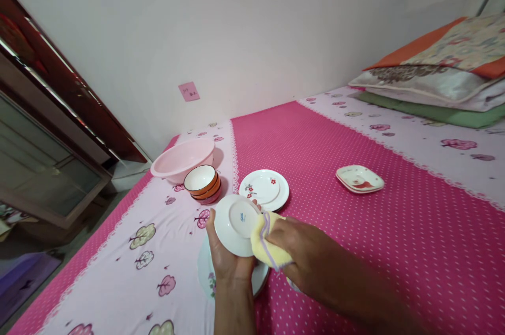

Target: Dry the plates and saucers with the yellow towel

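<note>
My left hand [231, 264] grips a white plate [232, 224] by its rim, its underside with a small blue mark turned toward me. My right hand [295, 248] is closed on a yellow cloth [270, 240] with a purple stripe, which touches the plate's right edge. Under my hands lies a larger pale plate [207, 266] with a flower print, partly hidden. Just beyond, a stack of white plates with red flowers [268, 188] sits on the bed.
Orange-sided bowls [203, 185] stand stacked at the left, beside a pink basin [181, 159]. Squarish white dishes [360, 178] lie at the right on the pink dotted bedspread [315, 151]. Folded bedding and pillows [437, 80] are piled at the far right, near the wall [256, 30].
</note>
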`<state>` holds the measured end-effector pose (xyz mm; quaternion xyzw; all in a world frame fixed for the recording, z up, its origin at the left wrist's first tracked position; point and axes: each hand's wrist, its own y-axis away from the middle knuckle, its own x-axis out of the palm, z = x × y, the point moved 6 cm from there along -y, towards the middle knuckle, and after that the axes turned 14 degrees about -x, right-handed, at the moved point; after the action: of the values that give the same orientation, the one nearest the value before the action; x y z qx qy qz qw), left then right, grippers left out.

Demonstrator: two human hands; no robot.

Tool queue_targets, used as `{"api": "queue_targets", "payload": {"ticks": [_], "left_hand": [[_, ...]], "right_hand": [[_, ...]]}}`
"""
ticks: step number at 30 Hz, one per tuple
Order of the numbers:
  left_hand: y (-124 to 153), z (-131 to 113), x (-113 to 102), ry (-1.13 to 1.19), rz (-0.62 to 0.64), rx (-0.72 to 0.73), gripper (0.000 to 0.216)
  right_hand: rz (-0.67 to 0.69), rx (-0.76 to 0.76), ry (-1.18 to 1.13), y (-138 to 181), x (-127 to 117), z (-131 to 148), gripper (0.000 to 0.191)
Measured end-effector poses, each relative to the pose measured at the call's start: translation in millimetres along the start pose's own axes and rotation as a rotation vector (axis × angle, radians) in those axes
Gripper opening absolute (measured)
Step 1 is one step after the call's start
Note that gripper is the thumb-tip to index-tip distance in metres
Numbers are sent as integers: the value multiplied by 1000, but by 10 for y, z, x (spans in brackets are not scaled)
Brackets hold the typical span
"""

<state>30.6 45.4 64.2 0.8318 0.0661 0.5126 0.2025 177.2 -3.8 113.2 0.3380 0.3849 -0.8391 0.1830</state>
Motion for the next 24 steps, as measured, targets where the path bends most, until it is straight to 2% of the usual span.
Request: {"api": "queue_targets", "payload": {"ticks": [3,5,7,11,14,16,20,24], "left_hand": [[9,5,-3,1,-5,-44,62],[14,24,8,12,-6,-85,61],[10,33,27,36,9,-85,57],[-12,63,59,38,58,-13,47],[-19,145,44,23,17,-36,49],[-8,189,48,33,-2,-59,49],[23,225,117,56,72,-104,50],[49,215,177,34,131,-93,54]], "right_hand": [[88,20,-256,-75,-49,66,37],[75,-15,-425,-148,-119,133,34],[-27,-4,-605,-198,-208,150,28],[-344,133,-866,-166,-347,40,21],[-505,173,-803,-115,-433,-47,25],[-527,103,-648,-127,-496,-48,31],[-352,-95,-385,-208,-443,88,48],[-219,-168,-211,-239,-238,234,47]]}}
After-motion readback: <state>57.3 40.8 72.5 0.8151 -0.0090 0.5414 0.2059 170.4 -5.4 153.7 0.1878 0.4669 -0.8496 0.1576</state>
